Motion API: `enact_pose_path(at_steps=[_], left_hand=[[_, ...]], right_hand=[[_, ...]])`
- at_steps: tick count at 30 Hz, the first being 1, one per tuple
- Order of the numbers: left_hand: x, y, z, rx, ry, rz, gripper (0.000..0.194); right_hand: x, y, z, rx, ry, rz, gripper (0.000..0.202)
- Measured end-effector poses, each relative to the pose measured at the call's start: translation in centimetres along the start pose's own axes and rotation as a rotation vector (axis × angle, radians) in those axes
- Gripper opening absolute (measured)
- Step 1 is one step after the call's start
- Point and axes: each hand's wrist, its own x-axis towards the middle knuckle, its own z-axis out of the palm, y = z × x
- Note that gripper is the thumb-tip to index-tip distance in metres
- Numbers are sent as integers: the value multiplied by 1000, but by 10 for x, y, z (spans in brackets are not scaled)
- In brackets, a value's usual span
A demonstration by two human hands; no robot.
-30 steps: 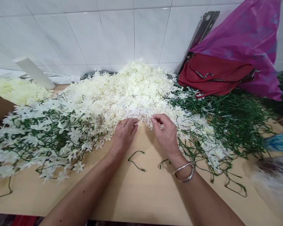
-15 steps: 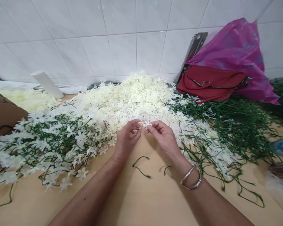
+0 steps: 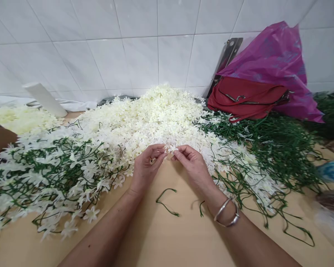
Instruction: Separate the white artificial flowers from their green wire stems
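My right hand (image 3: 192,165) pinches a small white artificial flower (image 3: 172,149) between thumb and forefinger, just in front of the flower heap. Close by on the left, my left hand (image 3: 148,165) has its thumb and fingertips brought together beside that flower. Whatever lies between those fingertips is too small to make out. Beyond both hands rises a big pile of loose cream-white flower heads (image 3: 161,107). A bent green plastic stem (image 3: 167,202) lies on the tabletop between my forearms, and a second short stem (image 3: 202,209) is partly hidden by my right wrist.
White flowers on green stems (image 3: 61,174) are heaped at left, near a cardboard box (image 3: 0,139) and a white roll (image 3: 46,100). Bare green stems (image 3: 272,148) pile up at right, below a red handbag (image 3: 247,96) and a purple plastic bag (image 3: 275,55). A tiled wall (image 3: 139,59) stands behind.
The view has shifted slightly, so the left heap and box sit further left. My hands keep nearly the same pose, and the flower stays in my right fingers.
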Motion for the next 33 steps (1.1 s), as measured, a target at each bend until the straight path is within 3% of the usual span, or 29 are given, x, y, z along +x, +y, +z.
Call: enact_pose_path(at_steps=[5, 14, 19, 24, 27, 33], left_hand=[[0, 1, 0, -98, -30, -95, 26], [0, 4, -2, -91, -12, -32, 22], [-3, 6, -1, -88, -132, -77, 30], [-5, 3, 0, -101, -170, -61, 40], [-4, 3, -1, -66, -141, -99, 32], [-4, 2, -1, -81, -67, -122, 30]], right_hand=[[1, 1, 2, -12, -6, -3, 21], [-1, 0, 2, -56, 17, -8, 18], [-2, 2, 4, -127, 92, -18, 17], [-6, 3, 6, -189, 36, -97, 15], [-8, 1, 8, -196, -2, -129, 15], [-8, 2, 11, -96, -52, -51, 17]])
